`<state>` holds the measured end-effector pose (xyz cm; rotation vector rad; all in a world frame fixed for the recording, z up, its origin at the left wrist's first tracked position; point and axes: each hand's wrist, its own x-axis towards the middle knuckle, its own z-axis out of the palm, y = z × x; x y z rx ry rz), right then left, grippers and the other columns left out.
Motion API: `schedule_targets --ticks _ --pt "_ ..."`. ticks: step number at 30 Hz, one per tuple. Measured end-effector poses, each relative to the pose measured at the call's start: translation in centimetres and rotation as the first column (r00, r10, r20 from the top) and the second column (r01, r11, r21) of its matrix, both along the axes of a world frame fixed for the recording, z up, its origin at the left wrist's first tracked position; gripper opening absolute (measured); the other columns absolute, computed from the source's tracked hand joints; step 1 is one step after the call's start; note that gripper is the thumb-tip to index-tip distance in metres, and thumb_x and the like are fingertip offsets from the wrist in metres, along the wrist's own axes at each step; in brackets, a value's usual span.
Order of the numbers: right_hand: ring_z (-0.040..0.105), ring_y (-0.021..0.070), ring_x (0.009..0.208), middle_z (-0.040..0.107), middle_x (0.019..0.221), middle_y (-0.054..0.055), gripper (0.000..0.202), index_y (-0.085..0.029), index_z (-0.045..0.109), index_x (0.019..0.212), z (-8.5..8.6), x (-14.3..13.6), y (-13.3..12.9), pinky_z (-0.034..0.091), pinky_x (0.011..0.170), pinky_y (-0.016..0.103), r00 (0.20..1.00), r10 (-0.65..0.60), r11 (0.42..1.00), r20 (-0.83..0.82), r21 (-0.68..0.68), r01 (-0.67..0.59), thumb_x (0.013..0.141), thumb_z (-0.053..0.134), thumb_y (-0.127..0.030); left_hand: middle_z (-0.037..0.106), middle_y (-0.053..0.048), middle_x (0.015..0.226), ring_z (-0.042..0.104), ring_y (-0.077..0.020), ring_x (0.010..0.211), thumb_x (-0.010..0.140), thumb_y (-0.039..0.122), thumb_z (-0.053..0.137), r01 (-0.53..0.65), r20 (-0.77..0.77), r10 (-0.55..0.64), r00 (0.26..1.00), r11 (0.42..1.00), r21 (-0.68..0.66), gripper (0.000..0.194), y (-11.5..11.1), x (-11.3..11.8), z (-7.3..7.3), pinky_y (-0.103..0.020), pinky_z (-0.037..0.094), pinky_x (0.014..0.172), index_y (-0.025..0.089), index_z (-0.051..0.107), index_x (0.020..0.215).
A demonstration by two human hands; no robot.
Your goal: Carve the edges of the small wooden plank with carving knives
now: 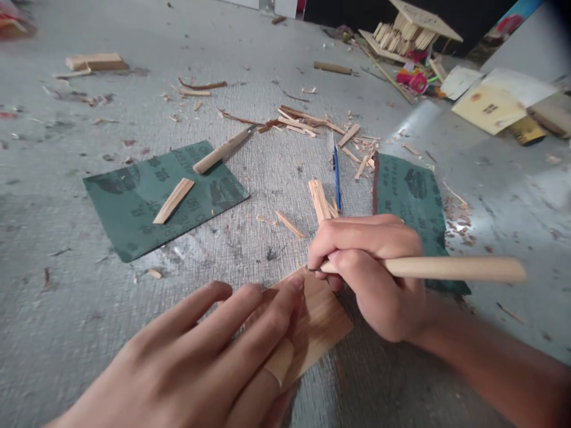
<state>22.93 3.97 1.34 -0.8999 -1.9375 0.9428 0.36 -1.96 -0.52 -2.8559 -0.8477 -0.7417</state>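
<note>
My left hand (209,351) lies over a thin wooden board (328,318), its fingers pressing the board and holding it at an angle. A beige bandage (281,359) wraps one of its digits. My right hand (375,267) is closed around a carving tool (455,268) with a pale wooden handle, held like a pen. The tool's small metal tip meets the board's far edge, close to my left fingertips; the blade's shape is mostly hidden. Just beyond my right hand are a split wood strip (318,199) and a blue craft knife (336,178).
Green sandpaper (129,220) on the left carries a wood piece (173,201) and another carving tool (223,150). More sandpaper (405,184) lies on the right. Wood splinters (307,122) scatter across the grey table (250,53). A small wooden model house (405,32) stands at the back right.
</note>
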Motion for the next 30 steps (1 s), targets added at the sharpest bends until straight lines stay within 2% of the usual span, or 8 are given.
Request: schedule_targets --ticks 7,12,18,22,24,26,28,30 --pt "0.049 0.0081 0.054 0.056 0.060 -0.002 0.032 -0.017 0.057 0.063 0.0 0.0 0.0 0.040 0.055 0.024 1.000 0.005 0.999 -0.005 -0.042 -0.006 0.090 0.044 -0.007 0.059 -0.002 0.140 0.059 -0.0220 0.118 0.091 0.040 0.068 0.005 0.008 -0.005 1.000 1.000 -0.028 0.041 0.1 0.3 -0.2 -0.044 0.046 0.095 0.018 0.066 0.125" --pt "0.049 0.0095 0.051 0.057 0.059 -0.001 0.031 -0.018 0.062 0.064 0.7 0.7 -0.3 0.038 0.051 0.026 0.998 -0.067 0.997 -0.023 -0.045 0.066 0.089 0.045 -0.009 0.063 -0.005 0.129 0.060 -0.0260 0.109 0.093 0.034 0.061 0.016 -0.030 -0.015 0.999 1.000 0.016 0.034 0.8 0.2 0.8 -0.045 0.047 0.088 0.015 0.066 0.121" --pt "0.055 0.0117 0.054 0.060 0.065 0.002 0.029 -0.018 0.065 0.072 1.2 1.7 -1.4 0.039 0.048 0.027 0.992 -0.093 0.977 -0.090 -0.198 0.073 0.092 0.044 -0.016 0.067 -0.005 0.124 0.063 -0.0282 0.104 0.090 0.027 0.064 -0.070 -0.048 0.072 0.996 0.996 0.052 0.035 1.5 0.6 1.4 -0.044 0.049 0.081 0.014 0.065 0.122" --pt "0.056 0.0145 0.056 0.059 0.068 0.004 0.036 -0.019 0.067 0.078 0.9 1.8 -1.4 0.039 0.049 0.030 0.974 -0.109 0.968 -0.198 -0.244 0.059 0.098 0.042 -0.036 0.063 -0.008 0.137 0.059 -0.0297 0.124 0.093 0.022 0.059 -0.028 -0.048 0.026 0.998 0.999 -0.032 0.029 2.0 0.3 1.4 -0.047 0.046 0.099 0.013 0.065 0.120" --pt "0.052 0.0152 0.052 0.054 0.060 0.003 0.049 -0.020 0.068 0.079 0.7 1.7 -1.1 0.040 0.048 0.031 0.961 -0.136 0.961 -0.239 -0.270 0.069 0.101 0.037 -0.051 0.059 -0.007 0.145 0.050 -0.0276 0.137 0.099 0.017 0.049 0.040 -0.048 -0.045 0.998 0.994 -0.106 0.026 2.5 -0.1 1.6 -0.047 0.039 0.111 0.013 0.064 0.120" --pt "0.048 0.0149 0.047 0.049 0.053 0.001 0.054 -0.020 0.070 0.080 0.5 1.5 -0.7 0.039 0.047 0.031 0.952 -0.166 0.959 -0.259 -0.265 0.095 0.101 0.037 -0.058 0.054 -0.006 0.150 0.041 -0.0260 0.145 0.101 0.011 0.042 0.083 -0.041 -0.089 0.995 0.988 -0.130 0.030 2.8 -0.4 2.0 -0.047 0.034 0.117 0.015 0.062 0.123" --pt "0.049 0.0140 0.047 0.050 0.053 0.000 0.046 -0.020 0.070 0.082 0.4 1.2 -0.5 0.039 0.047 0.030 0.942 -0.198 0.967 -0.272 -0.213 0.142 0.102 0.044 -0.052 0.055 -0.006 0.148 0.043 -0.0272 0.143 0.099 0.007 0.045 0.045 -0.001 -0.045 0.999 0.998 -0.050 0.032 2.8 -0.6 2.4 -0.048 0.036 0.113 0.018 0.062 0.123" --pt "0.052 0.0128 0.051 0.054 0.058 -0.001 0.033 -0.020 0.070 0.084 0.4 0.9 -0.5 0.041 0.049 0.028 0.944 -0.220 0.968 -0.245 -0.174 0.181 0.102 0.050 -0.040 0.057 -0.010 0.141 0.052 -0.0323 0.131 0.097 0.020 0.055 -0.088 0.012 0.088 0.996 0.996 0.005 0.030 2.5 -0.3 2.5 -0.050 0.041 0.102 0.017 0.061 0.126"
